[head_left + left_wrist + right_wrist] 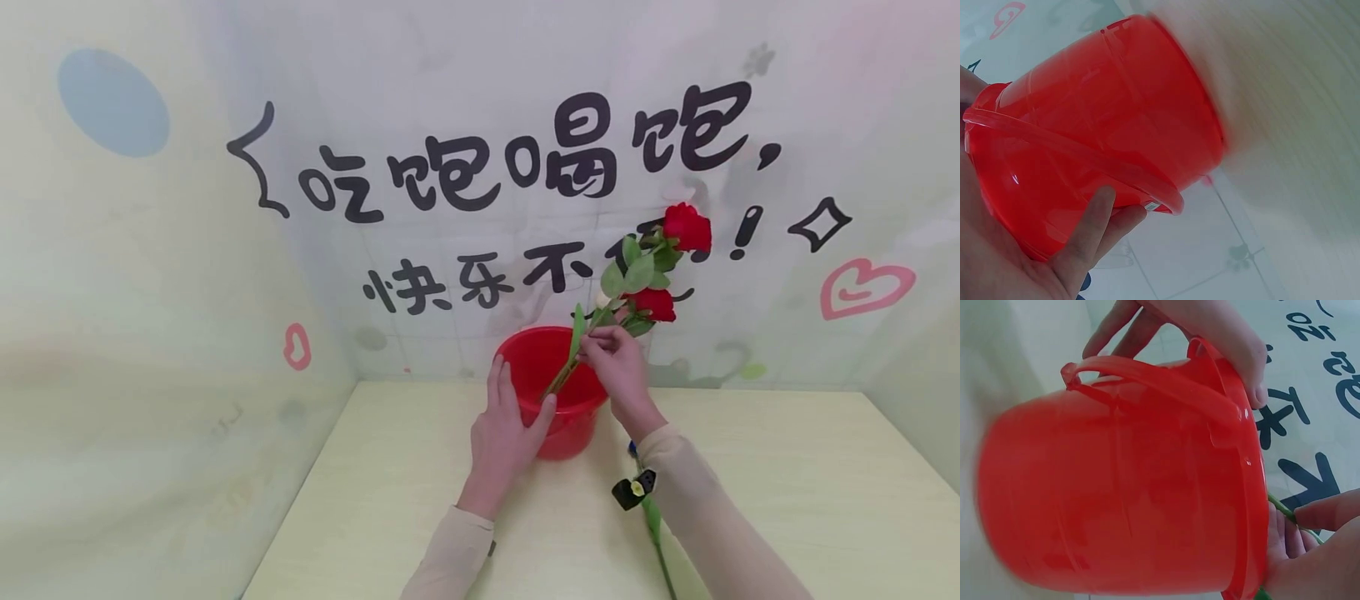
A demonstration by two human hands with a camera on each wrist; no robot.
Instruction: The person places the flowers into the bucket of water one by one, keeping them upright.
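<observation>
A red plastic bucket (566, 437) stands upright on the table near the back wall. My left hand (504, 433) holds it at the left side, its thumb by the rim and its fingers along the outer wall. The bucket's handle (1085, 153) hangs down near those fingers in the left wrist view. Between the fingertips of my right hand (621, 371) are the green stems (561, 377) of artificial roses. Two red blooms, an upper rose (686, 227) and a lower rose (654, 305), lean up to the right. The stem ends point into the bucket's mouth.
A flower stem with a green leaf (652, 518) and a blue bit at its top lies on the pale table (765, 467), partly behind my right sleeve. A small black device (633, 490) shows by that sleeve. Behind the table rises a printed wall (450, 75).
</observation>
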